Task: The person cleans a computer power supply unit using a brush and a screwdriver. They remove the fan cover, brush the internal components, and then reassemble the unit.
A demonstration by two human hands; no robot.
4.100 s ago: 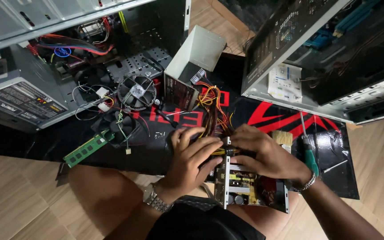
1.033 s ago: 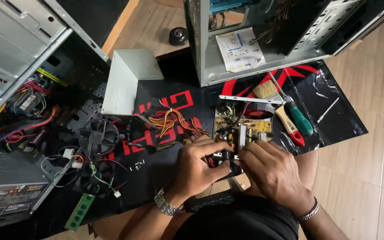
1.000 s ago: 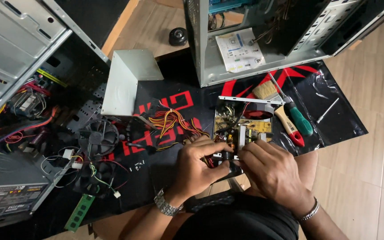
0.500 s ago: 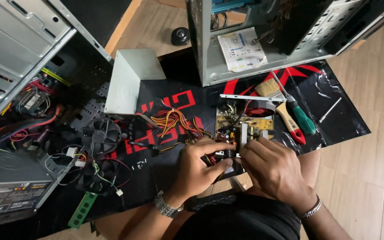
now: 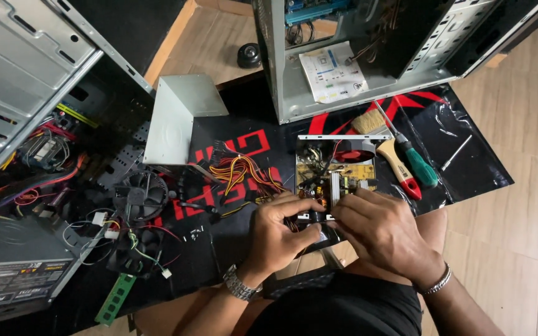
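An opened power supply unit (image 5: 337, 171) lies on a black and red mat (image 5: 468, 134), its circuit board and coils exposed. A bundle of yellow, red and black wires (image 5: 238, 174) runs out of it to the left. My left hand (image 5: 278, 233), with a metal watch on the wrist, grips the near edge of the unit. My right hand (image 5: 378, 230), wearing a bracelet, presses on the same near edge from the right. Fingertips of both hands meet over the board; what lies under them is hidden.
A paintbrush (image 5: 390, 155) and a green-handled screwdriver (image 5: 415, 158) lie right of the unit. A grey metal cover (image 5: 175, 115) stands at the left. An open computer case (image 5: 356, 56) is behind, another case (image 5: 26, 124) at left, with a fan (image 5: 139, 194) and memory stick (image 5: 114, 298).
Four seconds ago the unit rested by my lap, seen from another angle. Over the last second both hands have stayed on the unit's near edge, with only small finger shifts.
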